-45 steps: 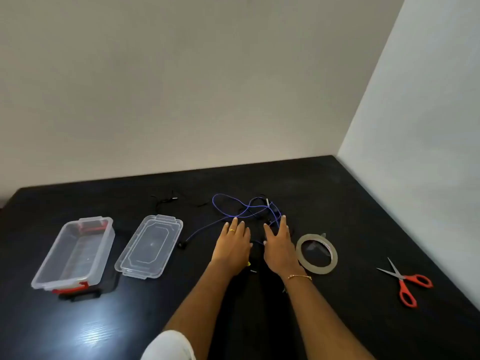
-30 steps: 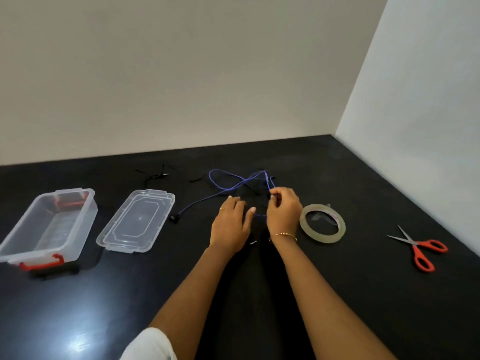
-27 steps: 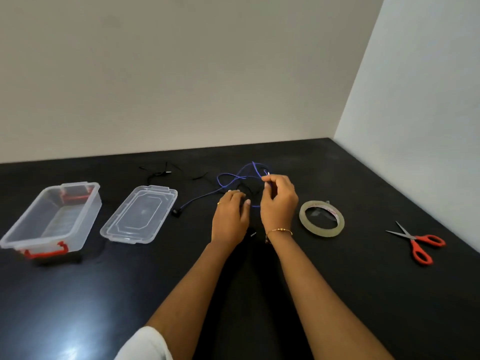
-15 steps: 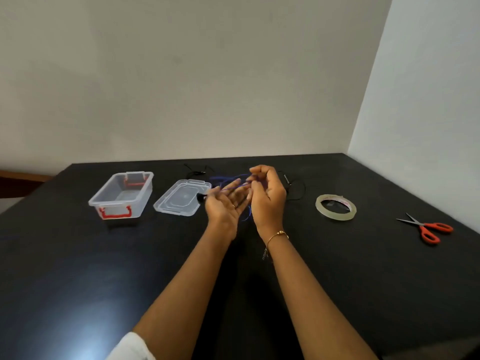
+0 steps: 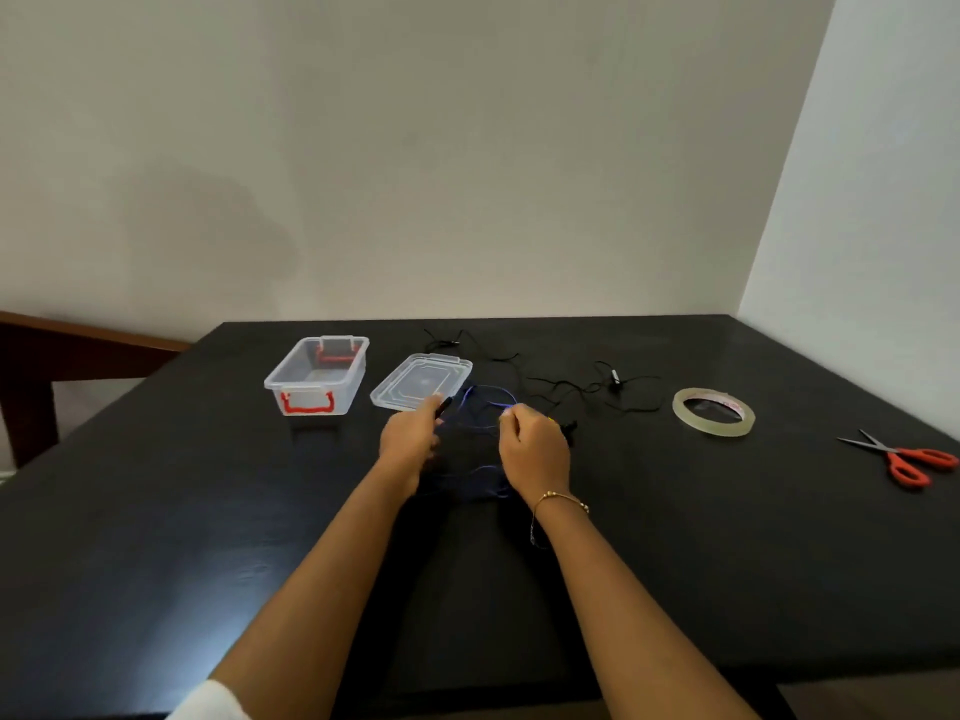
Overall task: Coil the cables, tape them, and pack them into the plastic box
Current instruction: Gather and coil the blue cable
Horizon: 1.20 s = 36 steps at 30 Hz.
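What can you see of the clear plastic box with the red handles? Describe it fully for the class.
The plastic box is a small rectangular tub of clear, see-through plastic with a red clip handle at each short end. It stands upright and open on the black table, toward the far left, with nothing visible inside. Its clear lid lies flat on the table just to its right, apart from it. Neither hand touches the box.

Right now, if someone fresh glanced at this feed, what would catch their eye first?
Probably the two hands mid-table, the left hand and right hand both pinching a thin blue cable whose loops hang between them. Next, the red accents: the scissors at far right and the clear plastic box with red latches at left, its lid lying beside it.
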{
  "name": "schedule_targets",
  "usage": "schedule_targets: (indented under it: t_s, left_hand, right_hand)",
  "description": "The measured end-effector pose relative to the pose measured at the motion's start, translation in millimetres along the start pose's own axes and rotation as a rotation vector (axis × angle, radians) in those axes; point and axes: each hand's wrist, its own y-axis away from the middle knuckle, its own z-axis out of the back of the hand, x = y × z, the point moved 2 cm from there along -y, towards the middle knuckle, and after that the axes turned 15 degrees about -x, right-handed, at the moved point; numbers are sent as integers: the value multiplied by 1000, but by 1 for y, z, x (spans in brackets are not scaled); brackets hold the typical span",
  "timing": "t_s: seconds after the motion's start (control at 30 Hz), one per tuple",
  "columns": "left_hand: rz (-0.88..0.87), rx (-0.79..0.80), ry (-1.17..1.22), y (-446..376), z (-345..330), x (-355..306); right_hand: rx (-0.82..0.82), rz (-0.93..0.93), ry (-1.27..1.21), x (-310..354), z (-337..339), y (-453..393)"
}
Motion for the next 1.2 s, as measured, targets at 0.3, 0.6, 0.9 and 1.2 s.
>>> schedule_targets:
  t_s: [0.3, 0.6, 0.9, 1.2]
  left_hand:
    - [-706, -351, -881, -10, -18, 3]
    - [-1167, 88, -620, 9, -78, -1]
    - [-1010, 124, -756, -3, -72, 16]
    - [-1105, 244, -865, 4, -83, 13]
  right_hand:
    - [110, -200, 497, -31, -8, -24]
    - [62, 41, 481, -35, -4, -32]
    - [-32, 46, 351, -26, 0, -28]
    - [-45, -155, 482, -53, 21, -42]
